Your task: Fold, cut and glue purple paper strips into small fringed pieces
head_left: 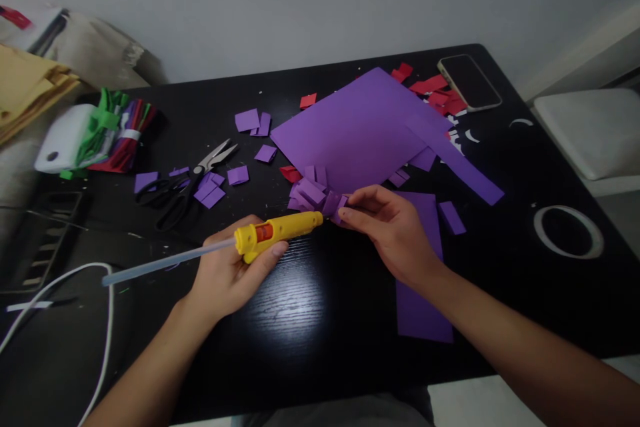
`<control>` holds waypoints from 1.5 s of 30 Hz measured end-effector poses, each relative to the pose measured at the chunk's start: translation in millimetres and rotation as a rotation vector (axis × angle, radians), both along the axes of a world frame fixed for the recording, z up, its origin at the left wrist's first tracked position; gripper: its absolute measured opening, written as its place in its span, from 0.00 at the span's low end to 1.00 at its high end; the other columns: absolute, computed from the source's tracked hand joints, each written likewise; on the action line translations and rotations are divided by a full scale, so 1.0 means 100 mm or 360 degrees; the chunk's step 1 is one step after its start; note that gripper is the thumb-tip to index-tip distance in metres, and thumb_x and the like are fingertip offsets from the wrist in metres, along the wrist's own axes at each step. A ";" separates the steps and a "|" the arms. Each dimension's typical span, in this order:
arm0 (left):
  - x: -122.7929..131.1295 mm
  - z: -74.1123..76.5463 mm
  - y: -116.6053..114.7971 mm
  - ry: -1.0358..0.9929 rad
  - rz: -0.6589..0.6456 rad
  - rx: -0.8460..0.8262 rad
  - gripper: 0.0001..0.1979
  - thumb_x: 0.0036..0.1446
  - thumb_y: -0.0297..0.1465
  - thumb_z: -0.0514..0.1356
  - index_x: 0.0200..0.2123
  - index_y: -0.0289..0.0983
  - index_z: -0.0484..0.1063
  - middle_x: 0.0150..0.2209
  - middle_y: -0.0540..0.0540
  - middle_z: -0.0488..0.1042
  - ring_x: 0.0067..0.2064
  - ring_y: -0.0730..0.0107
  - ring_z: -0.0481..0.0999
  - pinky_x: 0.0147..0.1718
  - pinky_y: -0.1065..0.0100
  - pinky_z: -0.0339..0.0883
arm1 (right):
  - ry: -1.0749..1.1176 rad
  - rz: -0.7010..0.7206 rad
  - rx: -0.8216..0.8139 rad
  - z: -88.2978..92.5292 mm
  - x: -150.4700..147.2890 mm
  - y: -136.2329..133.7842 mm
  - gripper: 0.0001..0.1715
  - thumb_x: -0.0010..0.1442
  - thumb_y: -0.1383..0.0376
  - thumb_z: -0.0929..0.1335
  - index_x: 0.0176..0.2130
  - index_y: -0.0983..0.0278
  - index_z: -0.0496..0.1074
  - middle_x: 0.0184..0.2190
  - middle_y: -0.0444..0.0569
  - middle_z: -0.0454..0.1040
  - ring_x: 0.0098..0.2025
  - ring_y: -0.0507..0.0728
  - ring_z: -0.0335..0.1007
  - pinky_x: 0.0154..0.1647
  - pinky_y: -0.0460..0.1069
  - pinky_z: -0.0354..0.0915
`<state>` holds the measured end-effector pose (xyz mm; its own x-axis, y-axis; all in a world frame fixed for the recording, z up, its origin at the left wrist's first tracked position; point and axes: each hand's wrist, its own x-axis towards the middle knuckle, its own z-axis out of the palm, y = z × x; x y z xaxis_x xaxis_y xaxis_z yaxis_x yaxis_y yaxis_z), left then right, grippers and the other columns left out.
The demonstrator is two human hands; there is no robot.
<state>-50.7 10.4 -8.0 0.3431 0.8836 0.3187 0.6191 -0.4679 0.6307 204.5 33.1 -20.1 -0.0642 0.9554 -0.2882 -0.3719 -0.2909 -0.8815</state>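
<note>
My left hand (233, 273) is wrapped round a yellow hot glue gun (285, 230), with a long clear glue stick (165, 263) jutting from its back end. The gun's nozzle points right and meets a cluster of folded purple paper pieces (310, 193). At the right end of that cluster, my right hand (390, 223) pinches a purple piece between thumb and fingers. Behind the cluster lies a large purple paper sheet (355, 127). A purple rectangle (423, 307) rests under my right wrist. Whether glue is coming out is too small to tell.
Black-handled scissors (197, 173) lie left among small purple squares (210, 192). A phone (470, 82) and red paper scraps (435, 87) are at the back right, a tape ring (569, 232) at the right. Bundled green pipe cleaners (103, 123) and a white cable (111, 320) are left.
</note>
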 end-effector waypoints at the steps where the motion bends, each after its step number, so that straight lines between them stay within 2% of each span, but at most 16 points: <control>1: 0.00 0.00 0.00 0.0002 -0.0004 0.0009 0.13 0.68 0.33 0.62 0.29 0.37 0.70 0.27 0.52 0.71 0.24 0.75 0.70 0.24 0.72 0.65 | -0.0002 -0.0002 0.0001 0.00 0.00 0.00 0.17 0.47 0.64 0.85 0.34 0.60 0.80 0.35 0.42 0.80 0.39 0.51 0.79 0.46 0.47 0.77; 7: 0.00 0.04 0.03 0.0047 -0.0022 0.0114 0.11 0.67 0.31 0.63 0.31 0.37 0.70 0.29 0.52 0.72 0.25 0.76 0.72 0.24 0.73 0.64 | -0.0035 -0.0026 0.0039 -0.01 0.00 0.00 0.17 0.47 0.64 0.85 0.33 0.60 0.80 0.34 0.41 0.80 0.39 0.50 0.78 0.46 0.46 0.76; 11: 0.01 0.07 0.02 0.0070 0.0002 0.0187 0.07 0.66 0.31 0.64 0.34 0.37 0.73 0.33 0.49 0.78 0.30 0.71 0.78 0.30 0.70 0.71 | -0.0044 -0.0052 0.0032 0.00 0.00 0.02 0.17 0.46 0.64 0.86 0.33 0.60 0.81 0.34 0.41 0.80 0.39 0.50 0.78 0.46 0.46 0.76; 13: 0.01 0.06 0.01 0.0070 0.0083 0.0225 0.03 0.65 0.31 0.66 0.40 0.38 0.76 0.39 0.48 0.82 0.36 0.68 0.82 0.36 0.68 0.74 | -0.0035 -0.0053 0.0023 0.00 0.01 0.02 0.17 0.46 0.63 0.86 0.33 0.60 0.81 0.34 0.41 0.80 0.39 0.50 0.78 0.46 0.46 0.76; 17: 0.00 0.02 0.00 0.0071 0.0405 0.0237 0.10 0.65 0.32 0.66 0.49 0.41 0.77 0.44 0.49 0.83 0.41 0.64 0.83 0.42 0.65 0.76 | 0.0019 -0.0025 0.0005 0.01 0.01 0.02 0.16 0.47 0.62 0.85 0.33 0.60 0.81 0.34 0.42 0.81 0.39 0.51 0.79 0.46 0.46 0.77; 19: -0.02 0.00 0.02 0.0116 0.0526 0.0189 0.10 0.66 0.34 0.65 0.49 0.41 0.76 0.43 0.49 0.82 0.41 0.63 0.82 0.41 0.64 0.75 | 0.0051 0.0000 0.0002 0.01 0.01 0.01 0.13 0.51 0.60 0.84 0.34 0.60 0.82 0.35 0.42 0.81 0.40 0.51 0.79 0.46 0.47 0.78; 22: -0.05 -0.02 0.08 0.0302 0.0547 0.0140 0.09 0.65 0.35 0.61 0.47 0.39 0.75 0.43 0.44 0.79 0.43 0.58 0.80 0.41 0.61 0.74 | 0.0060 0.0036 0.0016 0.01 0.02 0.01 0.11 0.54 0.59 0.82 0.35 0.60 0.83 0.36 0.44 0.82 0.41 0.52 0.80 0.46 0.48 0.79; 27: -0.07 -0.05 0.11 0.0568 0.0588 -0.0074 0.15 0.57 0.33 0.62 0.47 0.37 0.73 0.49 0.39 0.74 0.43 0.53 0.79 0.38 0.58 0.74 | 0.0014 0.0041 0.0021 0.01 0.00 0.01 0.15 0.48 0.61 0.84 0.35 0.60 0.82 0.36 0.43 0.82 0.41 0.54 0.80 0.50 0.53 0.79; 31: -0.07 -0.06 0.11 0.0688 0.0605 -0.0160 0.17 0.54 0.29 0.61 0.49 0.37 0.73 0.52 0.37 0.73 0.43 0.50 0.80 0.39 0.55 0.75 | -0.0152 0.0016 0.0073 -0.02 -0.01 0.02 0.19 0.45 0.61 0.85 0.33 0.60 0.79 0.34 0.43 0.80 0.38 0.54 0.79 0.47 0.53 0.79; 35: -0.06 -0.03 0.11 0.0728 0.0581 -0.0082 0.18 0.53 0.27 0.60 0.49 0.34 0.75 0.51 0.35 0.74 0.47 0.44 0.78 0.46 0.49 0.74 | -0.0169 0.0024 0.0144 -0.02 -0.01 0.01 0.21 0.44 0.62 0.85 0.35 0.59 0.78 0.36 0.43 0.80 0.42 0.55 0.78 0.45 0.51 0.78; 38: -0.02 0.02 0.06 0.0609 0.0626 0.0167 0.17 0.54 0.27 0.60 0.48 0.34 0.75 0.50 0.33 0.74 0.52 0.39 0.75 0.50 0.44 0.70 | -0.0136 0.0084 0.0201 -0.01 -0.02 -0.01 0.19 0.47 0.64 0.84 0.39 0.58 0.82 0.41 0.44 0.82 0.48 0.55 0.78 0.51 0.51 0.76; 39: 0.01 0.04 0.03 0.0494 0.0613 0.0243 0.15 0.56 0.27 0.59 0.48 0.35 0.75 0.50 0.34 0.75 0.53 0.41 0.75 0.51 0.44 0.69 | -0.0121 0.0123 0.0203 -0.01 -0.02 -0.02 0.18 0.48 0.64 0.84 0.40 0.57 0.83 0.42 0.44 0.83 0.48 0.55 0.78 0.52 0.51 0.75; 41: 0.10 0.05 -0.05 0.0225 0.0400 0.0291 0.11 0.62 0.30 0.59 0.48 0.36 0.73 0.47 0.37 0.76 0.52 0.48 0.76 0.52 0.48 0.69 | -0.0094 0.0213 0.0173 0.00 -0.04 -0.06 0.16 0.51 0.63 0.83 0.41 0.56 0.84 0.42 0.44 0.84 0.47 0.54 0.79 0.54 0.51 0.74; 43: 0.20 0.05 -0.12 0.0122 0.0192 0.0228 0.13 0.64 0.34 0.63 0.50 0.37 0.72 0.47 0.39 0.78 0.51 0.52 0.77 0.51 0.52 0.70 | -0.0082 0.0278 0.0135 0.00 -0.07 -0.09 0.14 0.52 0.62 0.83 0.40 0.56 0.85 0.40 0.43 0.84 0.44 0.54 0.80 0.53 0.52 0.74; 45: 0.29 0.03 -0.17 0.0066 0.0096 0.0195 0.16 0.63 0.36 0.67 0.51 0.37 0.72 0.46 0.41 0.79 0.49 0.55 0.78 0.50 0.54 0.71 | -0.0069 0.0300 0.0102 -0.01 -0.10 -0.13 0.14 0.51 0.62 0.83 0.38 0.56 0.84 0.39 0.43 0.84 0.43 0.54 0.80 0.53 0.52 0.74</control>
